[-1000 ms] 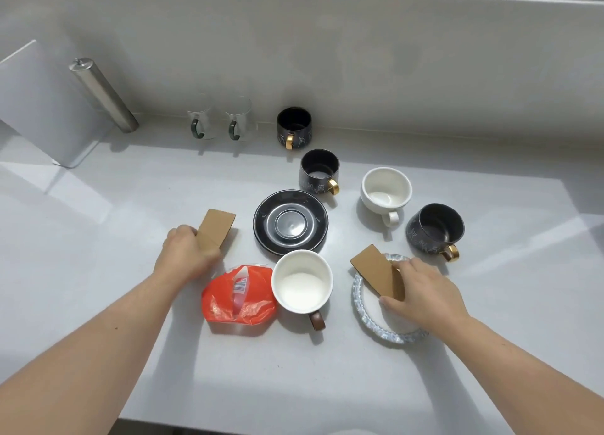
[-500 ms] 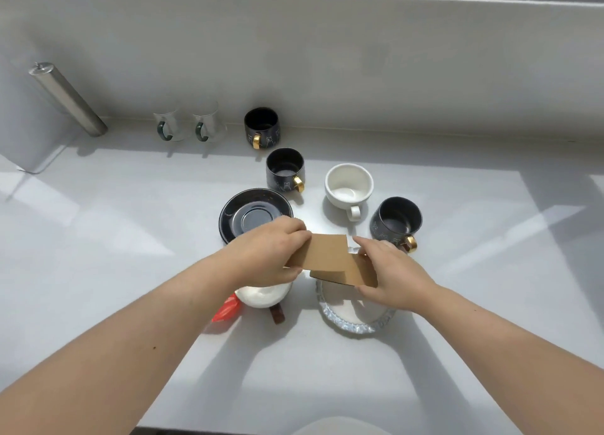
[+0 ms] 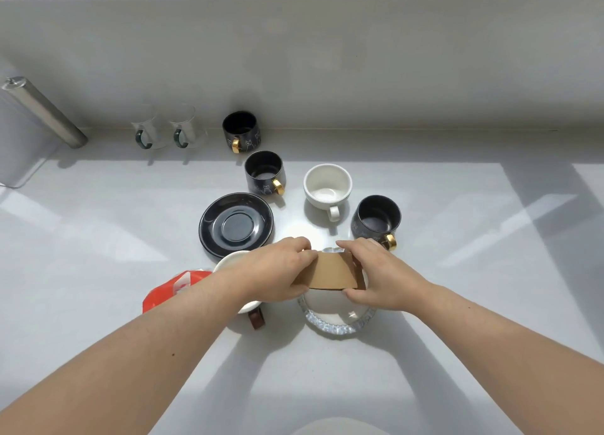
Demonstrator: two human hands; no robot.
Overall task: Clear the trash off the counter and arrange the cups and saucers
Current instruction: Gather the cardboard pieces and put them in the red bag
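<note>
Both hands meet near the middle of the pale grey worktop (image 3: 98, 255), holding flat brown cardboard pieces (image 3: 330, 273) between them. The left hand (image 3: 277, 273) pinches the left end with fingers above and thumb below; the right hand (image 3: 376, 274) pinches the right end likewise. The stack hangs above a clear glass saucer with a ribbed rim (image 3: 336, 326), not touching it.

Progress is judged early. The cardboard trash is gathered but not yet removed, and a crumpled orange plastic wrapper (image 3: 170, 287) lies untouched toward the front edge, beside a white cup with a brown handle (image 3: 228, 261) (largely hidden by the left forearm).

No cup sits on a saucer. A glossy black saucer (image 3: 236, 225) lies empty at the centre. Behind it, toward the back edge, stand three black cups with gold handles (image 3: 264, 173), a white ceramic cup (image 3: 327, 186) and two clear glass cups with dark green handles (image 3: 163, 127), loosely scattered. All arranging remains.
</note>
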